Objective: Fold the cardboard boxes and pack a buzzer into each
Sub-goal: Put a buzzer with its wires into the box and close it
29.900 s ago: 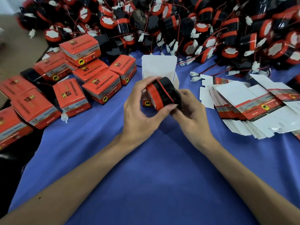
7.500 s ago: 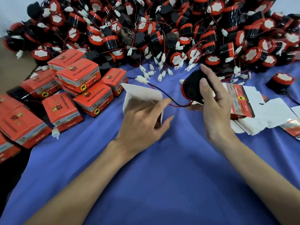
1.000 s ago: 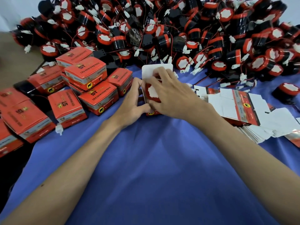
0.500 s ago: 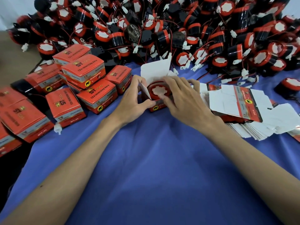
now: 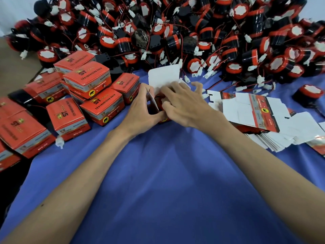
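A small red cardboard box [image 5: 163, 120] stands on the blue cloth, its white lid flap [image 5: 164, 76] upright at the back. A red and black buzzer [image 5: 159, 103] sits inside, mostly hidden. My left hand [image 5: 142, 110] grips the box's left side, thumb and fingers around a white side flap. My right hand [image 5: 182, 104] lies over the box top, fingers pressing down on the flaps and buzzer.
Several closed red boxes [image 5: 88, 81] are stacked at the left. A big heap of loose buzzers [image 5: 175, 32] with red wires and white plugs fills the back. A pile of flat box blanks [image 5: 267, 118] lies at the right. One lone buzzer [image 5: 309, 94] sits far right.
The buzzer, plainly visible in the open box half a second ago, is now covered by my right hand, which has moved over the box top. My left hand keeps its hold.
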A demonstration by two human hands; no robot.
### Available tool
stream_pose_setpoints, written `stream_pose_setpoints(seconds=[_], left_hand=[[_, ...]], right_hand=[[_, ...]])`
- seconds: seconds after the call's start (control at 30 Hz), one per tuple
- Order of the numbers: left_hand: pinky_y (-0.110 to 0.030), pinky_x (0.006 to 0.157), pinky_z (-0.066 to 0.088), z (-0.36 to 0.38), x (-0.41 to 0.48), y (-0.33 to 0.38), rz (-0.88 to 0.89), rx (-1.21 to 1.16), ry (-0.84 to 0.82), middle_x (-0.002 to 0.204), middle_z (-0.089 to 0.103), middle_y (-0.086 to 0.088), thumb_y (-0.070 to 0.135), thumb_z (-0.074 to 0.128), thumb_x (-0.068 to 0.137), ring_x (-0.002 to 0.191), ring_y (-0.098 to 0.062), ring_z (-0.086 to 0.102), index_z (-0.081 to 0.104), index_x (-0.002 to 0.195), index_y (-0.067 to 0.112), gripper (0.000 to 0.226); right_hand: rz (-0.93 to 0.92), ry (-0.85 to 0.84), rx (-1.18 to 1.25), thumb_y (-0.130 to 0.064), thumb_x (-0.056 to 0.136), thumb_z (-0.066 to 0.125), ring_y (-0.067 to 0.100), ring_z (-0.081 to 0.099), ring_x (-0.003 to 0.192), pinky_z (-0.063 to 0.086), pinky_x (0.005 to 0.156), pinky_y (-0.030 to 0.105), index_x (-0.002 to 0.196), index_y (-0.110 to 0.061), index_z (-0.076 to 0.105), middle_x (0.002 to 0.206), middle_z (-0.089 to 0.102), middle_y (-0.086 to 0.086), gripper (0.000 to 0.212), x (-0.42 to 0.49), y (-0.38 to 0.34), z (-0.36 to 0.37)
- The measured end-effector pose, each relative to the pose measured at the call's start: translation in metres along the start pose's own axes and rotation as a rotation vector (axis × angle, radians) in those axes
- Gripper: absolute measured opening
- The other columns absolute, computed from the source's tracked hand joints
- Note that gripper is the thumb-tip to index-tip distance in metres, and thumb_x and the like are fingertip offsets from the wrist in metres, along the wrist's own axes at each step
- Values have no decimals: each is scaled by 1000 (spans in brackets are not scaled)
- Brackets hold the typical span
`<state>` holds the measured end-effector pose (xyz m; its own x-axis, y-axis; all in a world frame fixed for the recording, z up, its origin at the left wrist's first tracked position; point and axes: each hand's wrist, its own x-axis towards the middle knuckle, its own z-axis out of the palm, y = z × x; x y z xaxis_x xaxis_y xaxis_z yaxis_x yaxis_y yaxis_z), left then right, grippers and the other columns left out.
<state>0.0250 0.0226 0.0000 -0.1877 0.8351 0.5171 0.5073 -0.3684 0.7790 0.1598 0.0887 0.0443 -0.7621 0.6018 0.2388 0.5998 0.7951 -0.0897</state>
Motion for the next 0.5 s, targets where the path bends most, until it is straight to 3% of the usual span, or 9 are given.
stream_pose_setpoints(seconds=[0.13,0.2,0.27,0.37,0.5], left_hand=[[-9,70,35,-1,1,0,-4,35,5,75,45,24,21,74,69,67,7,46,32,86,30,46],[-8,71,35,-2,0,0,-9,24,9,78,43,19,22,74,70,68,8,46,31,86,29,46],[-11,70,37,-3,1,0,-32,-11,1,82,40,8,24,75,71,69,3,42,29,86,26,48],[-15,67,37,-4,1,0,-55,-19,-17,83,37,3,23,74,71,72,-6,38,28,86,25,48],[-10,64,35,-4,2,2,-9,1,-34,79,33,7,10,67,70,64,1,35,29,85,24,43]], right_hand=[[-26,57,143,-25,85,30,18,44,114,17,107,48,131,-19,41,125,48,-4,47,-11,1,9],[-44,58,148,-24,84,27,17,46,110,28,97,50,129,-22,47,128,48,-7,49,-8,3,7],[-90,69,108,-17,89,33,13,42,103,33,87,51,116,-15,59,123,53,-5,38,-3,5,5],[-131,94,81,-12,89,35,8,35,99,34,85,49,102,-9,63,116,58,-3,31,0,4,7],[-57,122,71,-26,85,25,11,38,110,24,93,43,124,-27,51,127,44,-11,46,-7,0,16]])
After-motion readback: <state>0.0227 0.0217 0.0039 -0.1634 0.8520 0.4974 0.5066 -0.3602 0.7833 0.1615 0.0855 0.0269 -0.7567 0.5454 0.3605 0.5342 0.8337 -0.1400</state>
